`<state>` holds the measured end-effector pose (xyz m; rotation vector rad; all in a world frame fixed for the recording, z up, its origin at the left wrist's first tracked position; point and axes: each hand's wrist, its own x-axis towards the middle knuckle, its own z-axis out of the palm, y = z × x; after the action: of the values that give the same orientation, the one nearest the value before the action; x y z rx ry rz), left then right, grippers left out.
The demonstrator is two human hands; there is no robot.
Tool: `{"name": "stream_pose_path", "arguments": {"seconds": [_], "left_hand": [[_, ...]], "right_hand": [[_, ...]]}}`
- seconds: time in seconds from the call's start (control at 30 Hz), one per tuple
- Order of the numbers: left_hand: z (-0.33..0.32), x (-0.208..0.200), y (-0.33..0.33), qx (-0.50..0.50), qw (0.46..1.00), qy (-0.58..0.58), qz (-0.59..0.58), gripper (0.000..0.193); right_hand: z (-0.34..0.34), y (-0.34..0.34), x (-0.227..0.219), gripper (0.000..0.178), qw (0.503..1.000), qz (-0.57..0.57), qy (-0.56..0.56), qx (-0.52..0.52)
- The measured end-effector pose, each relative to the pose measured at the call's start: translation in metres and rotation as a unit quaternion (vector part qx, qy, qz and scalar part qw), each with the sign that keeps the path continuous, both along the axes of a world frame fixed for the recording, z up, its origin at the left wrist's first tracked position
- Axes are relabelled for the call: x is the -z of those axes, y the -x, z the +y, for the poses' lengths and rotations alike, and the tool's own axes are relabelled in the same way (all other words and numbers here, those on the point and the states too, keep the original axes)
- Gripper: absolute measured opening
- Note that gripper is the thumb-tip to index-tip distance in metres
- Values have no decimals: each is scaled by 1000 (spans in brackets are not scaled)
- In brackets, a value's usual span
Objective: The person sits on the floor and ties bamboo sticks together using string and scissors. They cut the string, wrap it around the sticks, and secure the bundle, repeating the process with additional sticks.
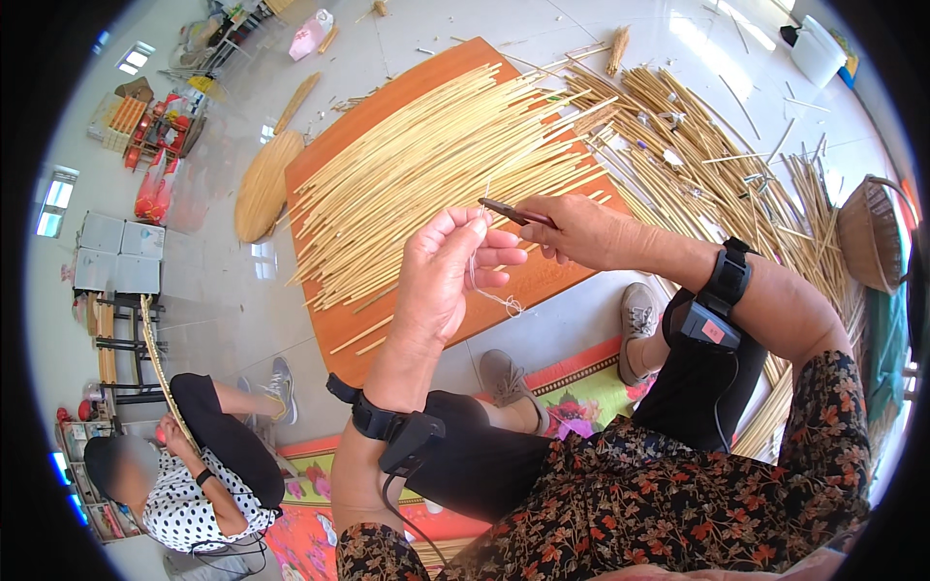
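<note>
We pinch a thin white thread [484,281] in our left hand [441,281], fingers closed on it; it looks light, limp and slippery, best gripped near its knot. Our right hand [581,232] clasps small scissors [513,213] just beside. A woven basket [869,237], contents hidden, sits far right.

a pink plastic bag [310,34] lies on the floor at the top. red sacks [153,189] lean at the left, below stacked orange and red boxes [145,121]. a small red label [712,330] sits on the black wrist device [715,300].
</note>
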<state>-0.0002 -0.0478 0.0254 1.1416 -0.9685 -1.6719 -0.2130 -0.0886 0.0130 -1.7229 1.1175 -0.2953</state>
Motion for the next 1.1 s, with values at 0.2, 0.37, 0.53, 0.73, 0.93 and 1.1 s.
{"name": "stream_pose_path", "arguments": {"seconds": [0.2, 0.37, 0.53, 0.73, 0.93, 1.1], "left_hand": [[-1, -3, 1, 3, 1000, -4, -5, 14], [-1, 2, 2, 2, 1000, -10, 9, 13], [-1, 1, 2, -1, 1000, -11, 12, 13], [1, -2, 0, -2, 1000, -8, -2, 14], [0, -2, -1, 4, 1000, -15, -7, 14], [-1, 2, 1, 7, 1000, -9, -8, 14]], "right_hand": [[-2, 4, 14, 32, 996, -5, 94, 1], [-6, 4, 17, 37, 983, 70, 170, 1], [-5, 2, 14, 34, 981, 63, 183, 6], [-2, 1, 0, 32, 1000, 4, -13, 11], [-4, 1, -1, 33, 998, 57, 22, 9], [-5, 7, 14, 35, 986, 77, 146, 19]]}}
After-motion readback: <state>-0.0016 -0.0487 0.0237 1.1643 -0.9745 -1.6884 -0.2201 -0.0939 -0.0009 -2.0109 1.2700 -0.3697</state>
